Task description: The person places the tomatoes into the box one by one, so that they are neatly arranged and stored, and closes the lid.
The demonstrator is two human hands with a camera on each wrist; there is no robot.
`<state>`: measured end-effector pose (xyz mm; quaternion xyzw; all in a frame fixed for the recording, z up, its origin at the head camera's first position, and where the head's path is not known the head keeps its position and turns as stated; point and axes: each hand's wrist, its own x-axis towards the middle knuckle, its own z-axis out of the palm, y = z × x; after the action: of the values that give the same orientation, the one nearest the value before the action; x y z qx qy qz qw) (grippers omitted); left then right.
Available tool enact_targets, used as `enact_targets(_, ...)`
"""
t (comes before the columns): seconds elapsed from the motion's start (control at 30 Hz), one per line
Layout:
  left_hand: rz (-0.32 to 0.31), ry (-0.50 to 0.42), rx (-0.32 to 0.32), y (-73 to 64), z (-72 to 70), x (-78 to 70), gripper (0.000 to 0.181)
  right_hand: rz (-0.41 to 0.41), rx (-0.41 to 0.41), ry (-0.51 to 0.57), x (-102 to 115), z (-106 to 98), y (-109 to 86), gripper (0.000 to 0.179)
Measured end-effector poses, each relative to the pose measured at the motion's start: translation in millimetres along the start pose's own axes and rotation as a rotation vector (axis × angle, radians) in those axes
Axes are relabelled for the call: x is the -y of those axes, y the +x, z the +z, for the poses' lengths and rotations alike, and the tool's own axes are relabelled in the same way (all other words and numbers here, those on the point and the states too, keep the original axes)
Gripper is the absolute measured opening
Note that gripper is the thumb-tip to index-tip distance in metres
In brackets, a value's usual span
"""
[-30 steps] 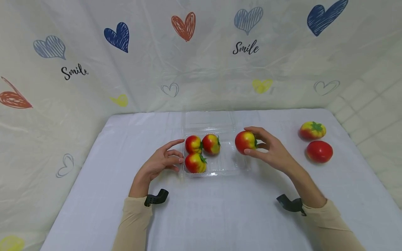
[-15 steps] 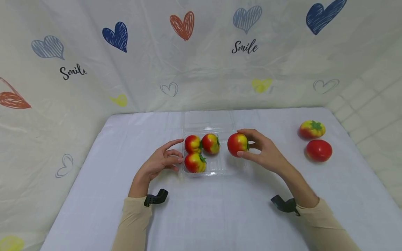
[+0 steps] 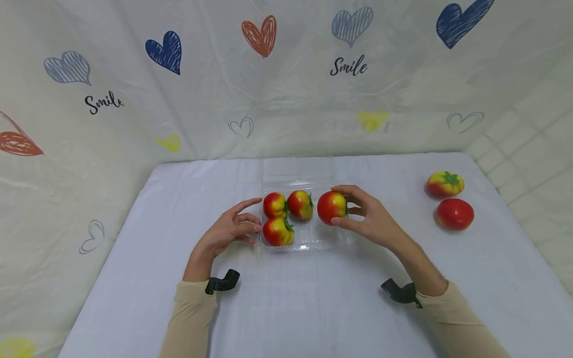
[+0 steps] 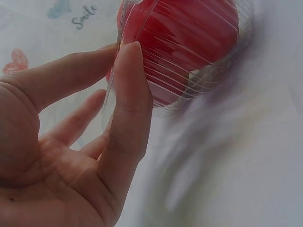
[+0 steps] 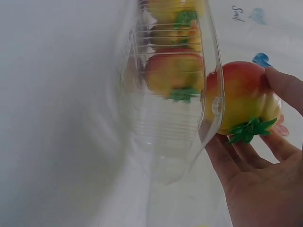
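My right hand (image 3: 369,219) grips a red-and-yellow tomato (image 3: 330,208) between thumb and fingers, over the right part of a clear plastic box (image 3: 309,241). Its green leafy top (image 5: 251,130) points toward the palm in the right wrist view. Inside the box, on its left side, lie three similar tomatoes: a rear-left one (image 3: 275,204), a rear-middle one (image 3: 300,204) and a front-left one (image 3: 278,231). At the left side of the box, my left hand (image 3: 228,228) pinches its rim (image 4: 118,40) with its fingertips; the other fingers are loosely spread.
Two more tomatoes sit at the table's right side, a yellow-topped one (image 3: 444,184) behind a red one (image 3: 454,214). The clear lid (image 3: 295,171) stands raised behind the box. A white cloth covers the table (image 3: 286,308), and a curtain printed with hearts (image 3: 291,99) hangs behind.
My right hand has carried its tomato leftward, from the box's right edge to over its right part, near the rear-middle tomato. The left hand has stayed at the rim.
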<state>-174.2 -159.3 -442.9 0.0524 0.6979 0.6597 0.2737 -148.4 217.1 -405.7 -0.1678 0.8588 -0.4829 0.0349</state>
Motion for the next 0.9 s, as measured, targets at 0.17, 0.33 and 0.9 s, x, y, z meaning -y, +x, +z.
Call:
enact_targets(0.17,0.002,-0.002,-0.002,0.2,0.5,0.3,0.072,0.000,0.014,0.010,0,4,0.9,0.072)
enact_targets(0.33,0.004,-0.014,-0.005,0.4,1.2,0.2,0.071,0.008,0.023,0.017,0,7,2.1,0.071)
enact_targets(0.9,0.019,-0.015,-0.015,1.3,6.9,-2.7,0.069,0.005,0.042,-0.007,0,12,4.3,0.072)
